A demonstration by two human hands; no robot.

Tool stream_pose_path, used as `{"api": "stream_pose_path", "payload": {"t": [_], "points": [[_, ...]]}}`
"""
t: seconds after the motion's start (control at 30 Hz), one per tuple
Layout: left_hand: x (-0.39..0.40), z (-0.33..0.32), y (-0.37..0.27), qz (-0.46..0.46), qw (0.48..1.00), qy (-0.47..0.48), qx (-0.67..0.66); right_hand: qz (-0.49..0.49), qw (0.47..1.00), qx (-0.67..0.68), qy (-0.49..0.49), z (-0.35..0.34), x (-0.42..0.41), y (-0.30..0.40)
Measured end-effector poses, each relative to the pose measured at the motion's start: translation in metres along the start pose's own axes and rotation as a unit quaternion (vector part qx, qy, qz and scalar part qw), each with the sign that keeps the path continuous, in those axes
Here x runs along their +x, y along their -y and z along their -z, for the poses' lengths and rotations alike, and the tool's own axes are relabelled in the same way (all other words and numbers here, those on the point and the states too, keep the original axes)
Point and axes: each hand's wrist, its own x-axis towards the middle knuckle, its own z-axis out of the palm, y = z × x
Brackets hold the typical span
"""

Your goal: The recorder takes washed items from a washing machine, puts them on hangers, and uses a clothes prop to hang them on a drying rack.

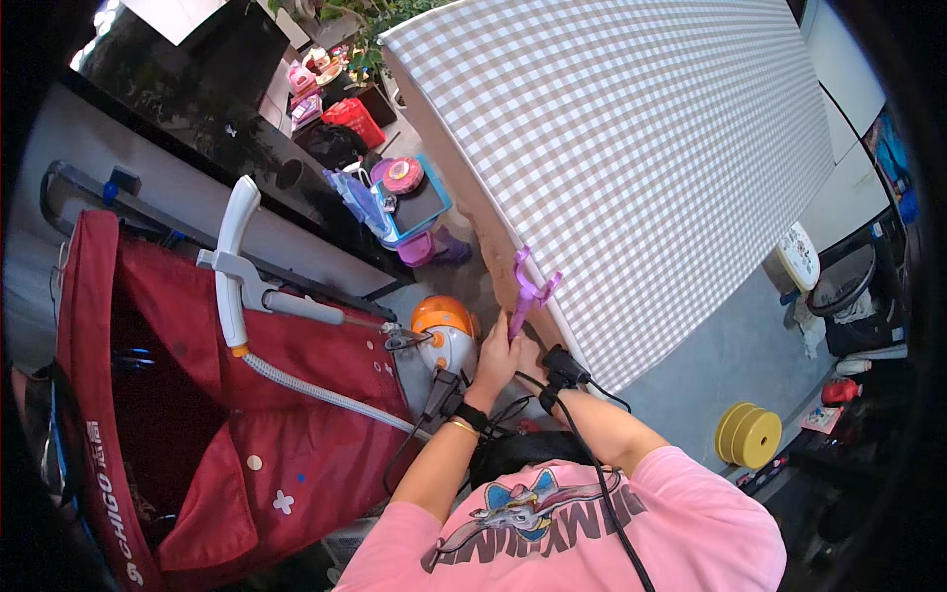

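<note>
A purple plastic forked pole head points away from me, its prongs beside the edge of a large flat surface under a checked cloth. My left hand is closed around the purple shaft just below the fork. Close against it, my right hand is partly hidden by the left hand and wrist, and its fingers' grip is not visible. Both wrists wear black straps with small black devices and cables. Just left of my hands stands the orange and white base of what looks like a garment steamer.
The steamer's white head hangs on a grey bracket, its hose crossing a red fabric cabinet marked CHIGO. A toy-laden blue-rimmed stand is ahead, near a large dark screen. A yellow round stool lies at right.
</note>
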Motion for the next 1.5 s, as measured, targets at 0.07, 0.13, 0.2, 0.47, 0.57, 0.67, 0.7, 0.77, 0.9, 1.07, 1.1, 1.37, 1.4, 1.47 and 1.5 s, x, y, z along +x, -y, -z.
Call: {"api": "stream_pose_path", "payload": {"t": [0.07, 0.13, 0.2, 0.47, 0.57, 0.67, 0.7, 0.77, 0.9, 1.07, 1.1, 1.37, 1.4, 1.47, 1.5], "points": [[0.002, 0.003, 0.003, 0.004, 1.000, 0.013, 0.005, 0.002, 0.998, -0.038, 0.058, 0.003, 0.003, 0.003], [0.006, 0.006, 0.004, 0.003, 1.000, 0.026, 0.010, 0.006, 0.991, -0.076, 0.111, 0.004, 0.008, 0.005], [0.011, 0.008, 0.005, 0.047, 0.997, 0.057, 0.036, -0.032, 0.993, -0.038, 0.108, 0.000, 0.013, 0.006], [0.008, 0.009, 0.013, 0.059, 0.996, 0.028, 0.063, -0.057, 0.996, -0.015, 0.065, -0.001, 0.012, 0.021], [0.005, 0.012, 0.013, 0.059, 0.995, 0.029, 0.078, -0.054, 0.997, -0.006, 0.057, -0.001, 0.010, 0.020], [0.008, 0.014, 0.006, 0.069, 0.994, 0.038, 0.078, -0.063, 0.997, -0.026, 0.048, -0.004, 0.013, 0.010], [0.007, 0.014, 0.006, 0.084, 0.993, 0.044, 0.068, -0.066, 0.996, -0.033, 0.046, -0.005, 0.011, 0.008], [0.000, 0.020, 0.005, 0.064, 0.995, 0.029, 0.073, -0.062, 0.993, -0.060, 0.075, -0.002, 0.004, 0.004], [-0.028, 0.025, 0.000, -0.015, 0.996, -0.005, 0.091, 0.157, 0.940, -0.172, 0.248, 0.009, -0.017, -0.030], [-0.088, 0.023, -0.037, -0.139, 0.974, 0.144, 0.106, 0.320, 0.906, 0.171, 0.216, -0.028, -0.076, -0.034], [-0.100, 0.024, -0.056, -0.136, 0.980, 0.119, 0.087, 0.313, 0.914, 0.166, 0.196, -0.018, -0.083, -0.044], [-0.139, -0.019, -0.095, -0.224, 0.946, 0.222, 0.077, 0.077, 0.972, 0.055, 0.216, 0.166, -0.185, 0.021], [-0.139, -0.029, -0.107, -0.237, 0.940, 0.235, 0.070, 0.147, 0.965, 0.133, 0.171, 0.150, -0.182, -0.015], [-0.140, -0.043, -0.124, -0.243, 0.936, 0.244, 0.069, 0.153, 0.965, 0.147, 0.154, 0.157, -0.185, -0.033], [-0.140, -0.052, -0.133, -0.250, 0.934, 0.246, 0.064, 0.164, 0.962, 0.175, 0.133, 0.165, -0.183, -0.034]]}}
